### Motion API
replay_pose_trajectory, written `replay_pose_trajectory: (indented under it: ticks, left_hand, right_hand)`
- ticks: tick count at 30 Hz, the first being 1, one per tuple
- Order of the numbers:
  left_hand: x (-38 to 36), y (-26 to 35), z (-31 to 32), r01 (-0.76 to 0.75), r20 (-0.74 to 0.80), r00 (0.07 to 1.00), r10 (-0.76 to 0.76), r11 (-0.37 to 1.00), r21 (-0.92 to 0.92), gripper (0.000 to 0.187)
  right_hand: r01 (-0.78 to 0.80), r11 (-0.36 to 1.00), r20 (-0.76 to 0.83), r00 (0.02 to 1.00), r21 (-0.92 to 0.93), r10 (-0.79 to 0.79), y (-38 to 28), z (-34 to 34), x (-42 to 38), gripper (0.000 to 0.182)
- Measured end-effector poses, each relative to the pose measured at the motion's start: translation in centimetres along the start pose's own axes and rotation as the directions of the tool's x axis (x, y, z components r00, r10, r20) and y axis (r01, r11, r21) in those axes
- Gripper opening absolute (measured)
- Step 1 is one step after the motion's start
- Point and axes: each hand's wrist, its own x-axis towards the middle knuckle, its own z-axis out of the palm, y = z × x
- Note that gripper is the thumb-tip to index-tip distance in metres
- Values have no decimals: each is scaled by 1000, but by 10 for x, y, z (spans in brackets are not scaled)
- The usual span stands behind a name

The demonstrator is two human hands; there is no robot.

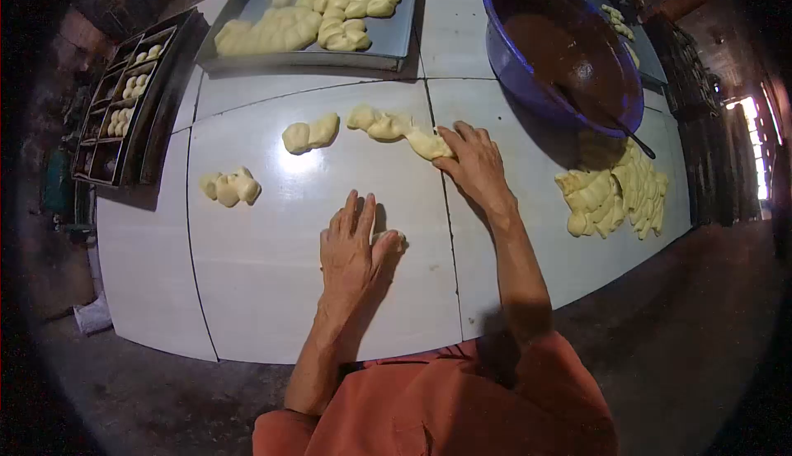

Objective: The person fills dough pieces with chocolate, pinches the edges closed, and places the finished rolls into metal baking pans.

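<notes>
My right hand [478, 167] grips the near end of a pale yellow strip of dough [384, 126], thumb and fingers around it. The strip runs leftward across the table. My left hand [351, 250] is held low over the tabletop with its fingers stretched out. Whether anything lies under its palm is hidden. Beyond it sits a small lump of dough [310, 134], and farther left is another cluster of dough pieces [230, 186].
A metal tray [313, 61] of dough pieces stands at the back. Back right is a purple basin [528, 76] of brown filling with a dark-handled spoon [635, 138]. More dough [615, 192] lies at right. A divided mould tray [124, 101] holds dough balls at left.
</notes>
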Motion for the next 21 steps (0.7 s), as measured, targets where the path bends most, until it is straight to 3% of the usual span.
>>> replay_pose_trajectory:
  ticks: [1, 3, 5, 6, 7, 8, 9, 11, 12, 13, 15, 17, 19, 20, 21]
  left_hand:
    - [12, 2, -3, -14, -18, 1000, 13, 999, -30, 62]
    - [40, 11, -4, -31, -18, 999, 30, 998, -49, 62]
    - [74, 12, 6, -178, -57, 983, 176, 983, -32, 61]
    - [93, 15, 11, -196, -19, 980, 196, 980, -17, 61]
    - [111, 18, 16, -213, 21, 977, 213, 977, -3, 62]
    - [123, 20, 23, -316, -101, 944, 314, 949, -6, 55]
    - [133, 21, 30, -314, -104, 944, 312, 949, -4, 55]
    - [152, 24, 39, -440, -102, 896, 433, 895, -65, 44]
    - [158, 27, 37, -446, -92, 895, 437, 876, -182, 31]
    - [161, 28, 33, -452, -92, 892, 443, 873, -181, 31]
    - [164, 28, 25, -321, 121, 930, 346, 928, -187, 26]
    - [159, 27, 23, -301, 93, 943, 320, 938, -171, 24]
    - [153, 25, 20, -279, 36, 955, 294, 934, -221, 32]
    - [151, 11, 39, -376, -104, 927, 362, 886, -271, 43]
    - [152, 13, 39, -372, -104, 928, 358, 888, -269, 43]
  right_hand:
    - [3, 1000, -2, 1000, -1, -3, 6, -3, 5, 44]
    - [-82, 961, 198, 980, 266, 28, 16, -8, 11, 43]
    - [-104, 942, 161, 985, 319, 54, 17, -6, 6, 37]
    - [-306, 796, 225, 950, 522, 217, 12, -11, 3, 35]
    - [-475, 568, 326, 879, 672, 349, 8, -16, 1, 32]
    - [-413, 459, 270, 898, 787, 346, 4, -21, 0, 31]
    - [-411, 460, 270, 900, 787, 343, 3, -20, -2, 31]
    - [-389, 137, 315, 871, 911, 377, 6, -19, -3, 36]
    - [-459, 129, 381, 839, 879, 388, 7, -22, -3, 37]
    - [-455, 129, 376, 840, 881, 392, 9, -22, -3, 37]
    - [-517, 34, 479, 814, 855, 329, 12, -17, -2, 36]
    - [-525, 48, 493, 823, 850, 282, 15, -10, -2, 33]
    - [-549, 219, 476, 823, 806, 311, 17, -4, -4, 32]
    - [-510, 152, 447, 837, 847, 317, 16, 0, -6, 28]
    - [-511, 151, 449, 837, 846, 313, 12, 0, -4, 28]
